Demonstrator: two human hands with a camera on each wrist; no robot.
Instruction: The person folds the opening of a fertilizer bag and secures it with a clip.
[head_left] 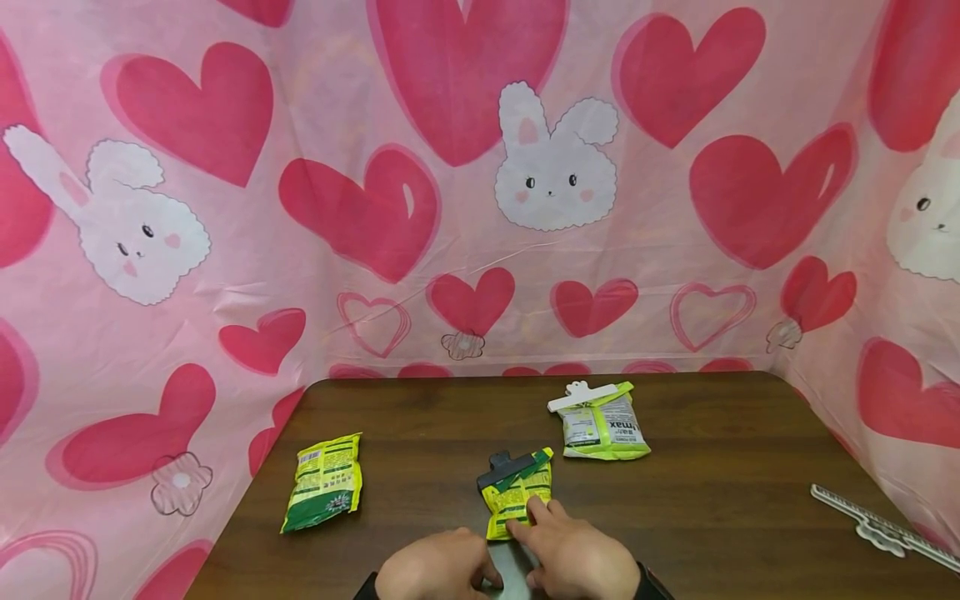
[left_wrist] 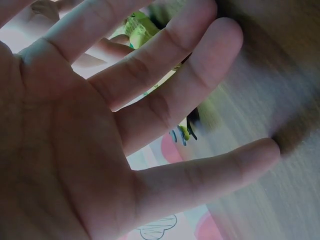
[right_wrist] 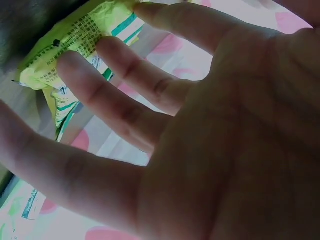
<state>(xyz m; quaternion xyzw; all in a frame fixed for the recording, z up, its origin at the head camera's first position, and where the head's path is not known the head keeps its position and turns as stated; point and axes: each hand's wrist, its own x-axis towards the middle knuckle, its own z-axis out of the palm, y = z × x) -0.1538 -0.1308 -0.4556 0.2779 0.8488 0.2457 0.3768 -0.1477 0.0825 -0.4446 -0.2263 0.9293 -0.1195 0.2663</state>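
A small yellow-and-green snack bag (head_left: 517, 504) with a black bag clip (head_left: 504, 469) across its top lies at the middle front of the table. My right hand (head_left: 573, 550) touches its lower part with extended fingers; in the right wrist view the fingertips sit right at the printed yellow bag (right_wrist: 75, 50). Just left of it, my left hand (head_left: 438, 567) rests low at the table's near edge. Its fingers are spread and loosely bent in the left wrist view, the palm (left_wrist: 65, 145) bare. Between both hands shows a pale grey flat thing (head_left: 513, 573), mostly hidden.
Another yellow-and-green bag (head_left: 326, 483) without a clip lies to the left on the brown table (head_left: 420, 417). At the back right is a grey-and-green bag (head_left: 603, 429) with a white clip (head_left: 581, 396). A long white clip (head_left: 885, 529) lies at the right edge. A pink heart-patterned cloth (head_left: 480, 242) hangs around.
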